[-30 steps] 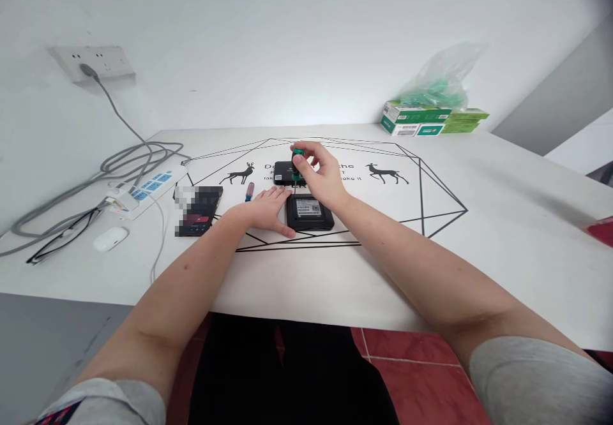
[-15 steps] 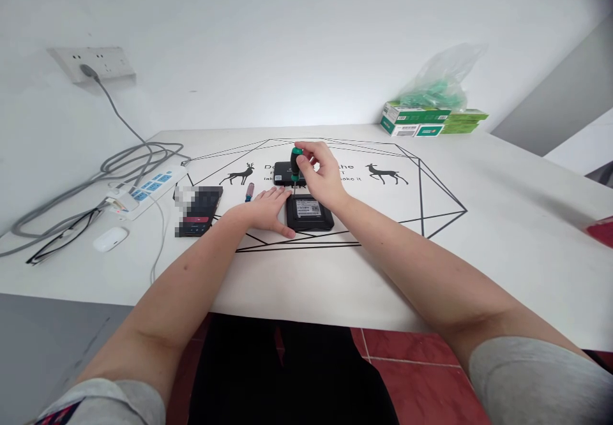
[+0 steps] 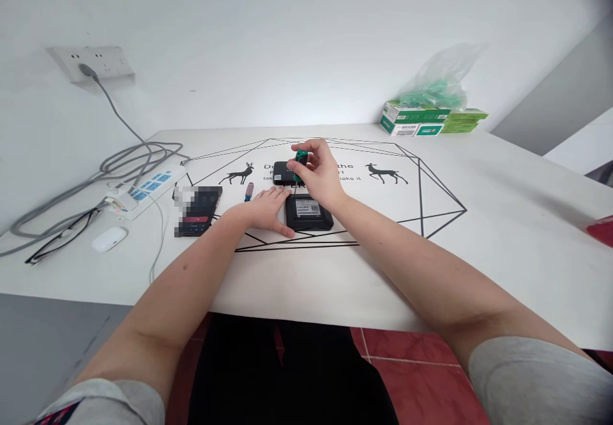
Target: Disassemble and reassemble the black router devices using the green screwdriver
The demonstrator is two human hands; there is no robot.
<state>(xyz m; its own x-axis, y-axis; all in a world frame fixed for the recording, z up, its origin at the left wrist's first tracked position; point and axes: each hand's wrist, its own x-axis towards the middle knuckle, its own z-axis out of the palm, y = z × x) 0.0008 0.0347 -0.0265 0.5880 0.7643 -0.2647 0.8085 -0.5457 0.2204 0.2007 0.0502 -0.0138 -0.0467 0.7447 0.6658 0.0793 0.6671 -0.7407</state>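
My right hand (image 3: 320,168) is closed around the handle of a green and black screwdriver (image 3: 300,164), whose shaft points down. The tip meets the upper left corner of a black rectangular device (image 3: 310,222) with a white label; the exact contact spot is too small to make out. My left hand (image 3: 269,210) lies flat with fingers spread along the device's left side, thumb by its lower left corner. Behind the device sits a black cover-like piece (image 3: 282,173), partly hidden by my right hand. A second, smaller screwdriver (image 3: 249,191) rests just beyond my left hand.
Left of my arms lie a phone (image 3: 204,209), a white earbud case (image 3: 110,238), glasses (image 3: 64,237) and a power strip (image 3: 156,186) with coiled grey cable. Green and white boxes (image 3: 416,119) with a plastic bag (image 3: 443,83) on top stand at the back right.
The fingers of my right hand have shifted around the screwdriver handle, which has turned and leans slightly more to the right. My left hand and the device stay in place.
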